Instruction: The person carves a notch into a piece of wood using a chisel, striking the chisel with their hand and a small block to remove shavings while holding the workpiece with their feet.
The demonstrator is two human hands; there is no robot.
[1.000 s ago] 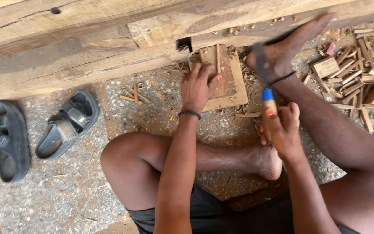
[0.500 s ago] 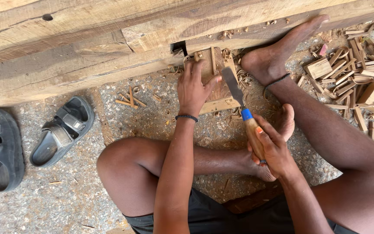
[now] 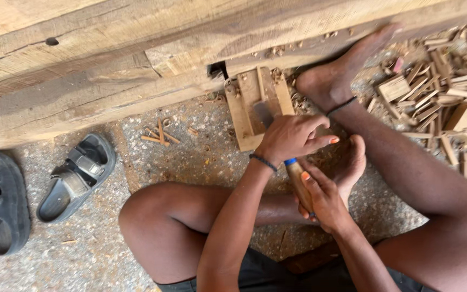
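Both hands (image 3: 306, 167) grip wooden-handled chisel (image 3: 298, 184), blue band.

Our right hand (image 3: 325, 200) grips the chisel (image 3: 290, 165) by its wooden handle; our left hand (image 3: 293, 138) covers its blade, just above. Beyond our fingers lies the small wooden piece (image 3: 247, 105).

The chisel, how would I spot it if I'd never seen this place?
Start at the huge timber beam across the top, then drop to the small flat wooden workpiece lying on the gravel beside it. The chisel rests on that piece, under the left hand, with the right hand around its handle. Only it has a blue collar above the brown handle.
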